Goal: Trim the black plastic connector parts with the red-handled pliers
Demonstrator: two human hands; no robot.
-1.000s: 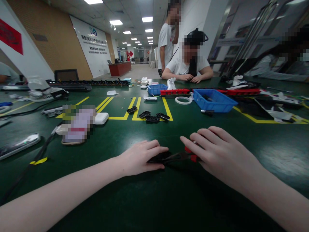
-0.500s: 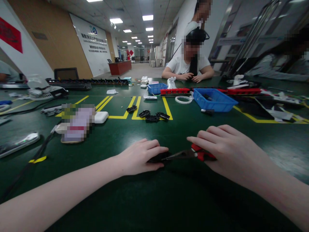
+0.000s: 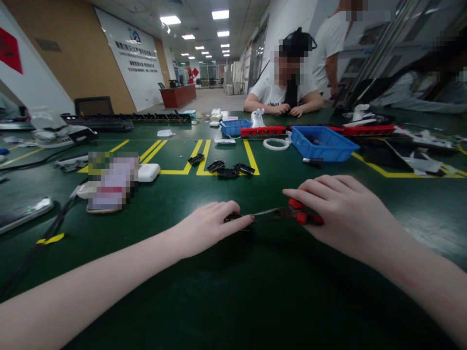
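Note:
My right hand (image 3: pixel 343 214) grips the red handles of a pair of needle-nose pliers (image 3: pixel 288 214), whose thin jaws point left. The jaw tips meet a small black plastic part (image 3: pixel 233 218) that my left hand (image 3: pixel 209 228) pinches between curled fingers just above the green table (image 3: pixel 233 291). Most of the black part is hidden under my left fingers. Both hands sit near the middle of the table, close to me.
Several loose black parts (image 3: pixel 226 169) lie beyond my hands by yellow tape lines. A white box (image 3: pixel 148 172) and a cable lie left. A blue bin (image 3: pixel 323 143) and red trays (image 3: pixel 262 131) stand far right. A seated person (image 3: pixel 284 87) works opposite; another stands behind.
My right hand slid right along the pliers, exposing the handles and jaws. My left hand tightened from flat cover to a pinch on the black part. The standing person walked right.

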